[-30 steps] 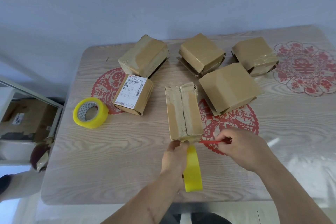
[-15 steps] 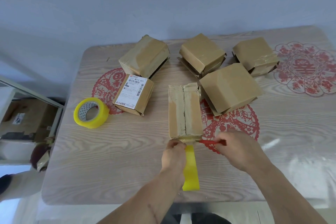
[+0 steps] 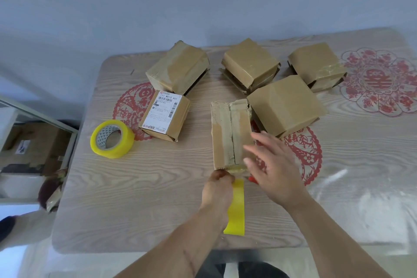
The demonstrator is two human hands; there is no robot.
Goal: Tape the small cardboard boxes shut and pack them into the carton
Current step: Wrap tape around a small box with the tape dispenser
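Note:
A small cardboard box (image 3: 230, 135) lies in the middle of the table, its top seam running away from me. My left hand (image 3: 217, 189) grips a yellow tape roll (image 3: 235, 207), seen edge-on, just in front of the box's near end. Shiny tape (image 3: 237, 168) covers that near edge. My right hand (image 3: 273, 165) hovers open with spread fingers over the box's near right corner. A red cutter (image 3: 252, 179) lies on the table under that hand, mostly hidden. Several other small boxes stand behind: a labelled one (image 3: 164, 117), a big one (image 3: 284, 106) and three at the back.
A second yellow tape roll (image 3: 112, 139) lies flat at the left of the wooden table (image 3: 135, 198). Red paper-cut decorations mark the tabletop. A brown carton (image 3: 33, 146) sits low beyond the table's left edge, behind a metal frame.
My right hand has let go of the red cutter and risen open over the box's near end. The left hand still grips the tape roll in the same spot.

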